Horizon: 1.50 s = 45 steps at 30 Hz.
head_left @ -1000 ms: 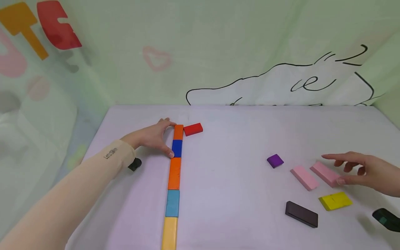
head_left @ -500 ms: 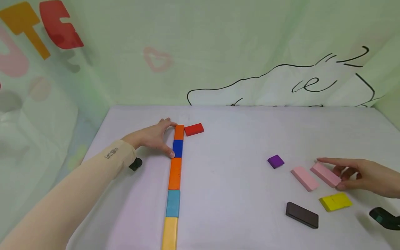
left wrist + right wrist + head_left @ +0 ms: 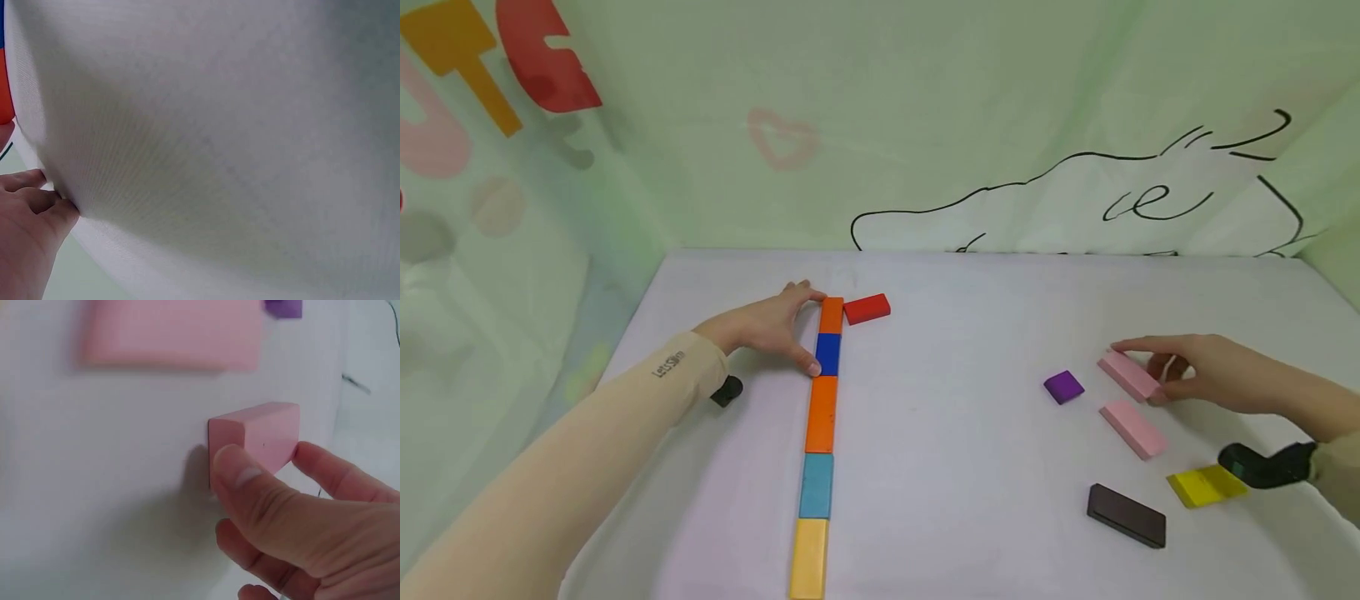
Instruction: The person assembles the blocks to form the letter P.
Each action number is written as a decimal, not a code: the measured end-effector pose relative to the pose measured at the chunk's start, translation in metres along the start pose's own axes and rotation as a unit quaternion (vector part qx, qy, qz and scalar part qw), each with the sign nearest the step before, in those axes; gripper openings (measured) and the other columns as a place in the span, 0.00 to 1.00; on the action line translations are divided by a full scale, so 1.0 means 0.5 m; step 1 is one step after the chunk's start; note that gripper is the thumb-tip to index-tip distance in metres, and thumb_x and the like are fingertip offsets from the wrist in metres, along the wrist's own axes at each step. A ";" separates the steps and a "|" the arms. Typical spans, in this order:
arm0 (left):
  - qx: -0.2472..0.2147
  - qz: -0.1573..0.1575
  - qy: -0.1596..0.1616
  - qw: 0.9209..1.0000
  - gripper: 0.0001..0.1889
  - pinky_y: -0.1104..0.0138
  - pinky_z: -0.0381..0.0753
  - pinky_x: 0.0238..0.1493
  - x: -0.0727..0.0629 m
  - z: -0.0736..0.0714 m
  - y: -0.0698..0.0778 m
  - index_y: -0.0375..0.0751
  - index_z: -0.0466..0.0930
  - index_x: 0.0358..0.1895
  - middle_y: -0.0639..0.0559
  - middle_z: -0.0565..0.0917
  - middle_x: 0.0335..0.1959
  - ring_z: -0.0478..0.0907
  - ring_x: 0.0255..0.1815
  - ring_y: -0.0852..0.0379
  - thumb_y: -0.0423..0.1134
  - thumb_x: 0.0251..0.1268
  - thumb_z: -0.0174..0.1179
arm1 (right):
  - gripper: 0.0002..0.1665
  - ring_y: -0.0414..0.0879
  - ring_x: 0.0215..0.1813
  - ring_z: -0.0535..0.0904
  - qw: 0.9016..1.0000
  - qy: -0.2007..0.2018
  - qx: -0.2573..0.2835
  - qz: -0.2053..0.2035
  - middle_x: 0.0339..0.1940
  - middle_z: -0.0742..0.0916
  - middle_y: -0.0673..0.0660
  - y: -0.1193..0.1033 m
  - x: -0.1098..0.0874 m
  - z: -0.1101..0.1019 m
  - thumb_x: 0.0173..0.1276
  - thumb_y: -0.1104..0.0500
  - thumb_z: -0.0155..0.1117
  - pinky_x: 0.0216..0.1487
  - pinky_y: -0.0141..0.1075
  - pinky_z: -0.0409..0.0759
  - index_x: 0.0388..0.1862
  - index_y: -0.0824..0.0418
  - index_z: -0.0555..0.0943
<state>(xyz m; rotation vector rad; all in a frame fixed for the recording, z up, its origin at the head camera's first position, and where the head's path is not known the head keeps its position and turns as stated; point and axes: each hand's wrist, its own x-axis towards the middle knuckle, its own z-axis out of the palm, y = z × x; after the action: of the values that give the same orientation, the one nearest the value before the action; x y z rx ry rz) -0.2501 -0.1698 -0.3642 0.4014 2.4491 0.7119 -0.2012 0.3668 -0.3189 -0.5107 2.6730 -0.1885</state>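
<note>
One pink block (image 3: 1129, 376), pinched by the right hand (image 3: 1206, 373), is right of frame centre near a second pink block (image 3: 1133, 429); left of centre, the left hand (image 3: 767, 323), spread wide, touches a row of coloured blocks (image 3: 821, 414).

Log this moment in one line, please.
left hand: touching block row | right hand: pinching pink block | nearby: purple block, other pink block

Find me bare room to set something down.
Widest: the tabletop between the block row and the purple block. Another: between the right hand and the printed backdrop. Crowded: near that hand, two pink blocks, yellow block, dark brown block.
</note>
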 end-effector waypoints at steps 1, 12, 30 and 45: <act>0.000 0.000 0.000 1.000 0.57 0.38 0.40 0.82 -0.001 0.000 0.000 0.46 0.52 0.81 0.40 0.36 0.86 0.30 0.86 0.38 0.50 0.51 0.79 | 0.42 0.37 0.40 0.79 1.000 -0.001 0.002 -0.012 0.40 0.86 0.46 -0.014 0.018 -0.006 0.61 0.60 0.76 0.40 0.29 0.81 0.73 0.61 0.71; 0.003 0.012 0.002 1.000 0.55 0.37 0.39 0.82 -0.004 -0.001 0.015 0.46 0.53 0.80 0.39 0.37 0.86 0.31 0.86 0.38 0.49 0.51 0.78 | 0.39 0.45 0.45 0.80 0.992 -0.070 0.033 -0.101 0.41 0.85 0.52 -0.213 0.202 -0.061 0.64 0.70 0.70 0.43 0.38 0.80 0.74 0.55 0.74; 0.008 0.003 0.001 1.000 0.56 0.38 0.41 0.83 -0.001 0.002 0.021 0.47 0.52 0.81 0.40 0.37 0.86 0.31 0.87 0.39 0.49 0.52 0.78 | 0.26 0.56 0.49 0.82 0.995 0.046 0.030 -0.082 0.53 0.86 0.67 -0.312 0.256 -0.042 0.72 0.67 0.63 0.52 0.49 0.83 0.69 0.68 0.76; 0.007 0.001 0.003 1.000 0.55 0.38 0.41 0.83 -0.004 0.001 0.024 0.47 0.53 0.81 0.40 0.38 0.86 0.32 0.87 0.39 0.49 0.51 0.78 | 0.20 0.60 0.52 0.81 0.990 0.124 0.069 -0.007 0.59 0.83 0.72 -0.333 0.253 0.010 0.69 0.60 0.68 0.54 0.52 0.82 0.55 0.71 0.84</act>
<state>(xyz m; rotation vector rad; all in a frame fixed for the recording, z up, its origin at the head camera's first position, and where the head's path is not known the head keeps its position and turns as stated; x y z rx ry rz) -0.2466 -0.1606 -0.3570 0.4072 2.4609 0.6994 -0.2528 0.1646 -0.3358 -0.4892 2.8689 -0.4653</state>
